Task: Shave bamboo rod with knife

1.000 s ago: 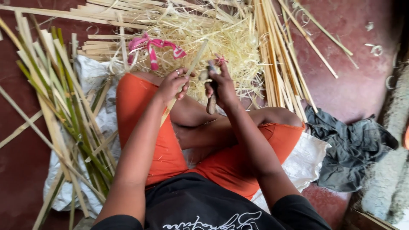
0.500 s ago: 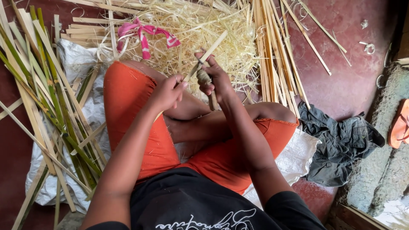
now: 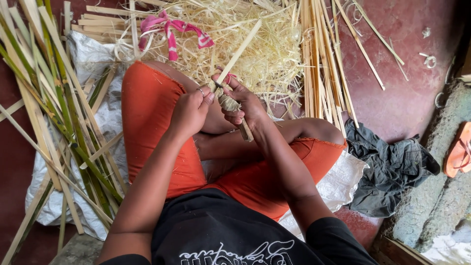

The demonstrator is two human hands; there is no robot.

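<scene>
I sit cross-legged in orange shorts on a white woven sack (image 3: 343,181). My right hand (image 3: 245,100) grips a knife by its cloth-wrapped handle (image 3: 234,110), blade up against a pale bamboo strip (image 3: 240,49) that slants up and away to the right. My left hand (image 3: 189,110), with a ring on one finger, pinches the strip's lower end just left of the blade, over my left knee. The blade itself is mostly hidden between the hands.
Green and pale bamboo splits (image 3: 54,108) lie fanned at left. A heap of straw-like shavings (image 3: 245,29) with a pink cloth strip (image 3: 169,29) lies ahead. More long strips (image 3: 321,64) lie right of it. A dark grey cloth (image 3: 387,167) and an orange sandal (image 3: 458,152) sit at right.
Both hands have come together over the left knee, and the bamboo strip now stands out longer beyond the knife. The view has shifted slightly.
</scene>
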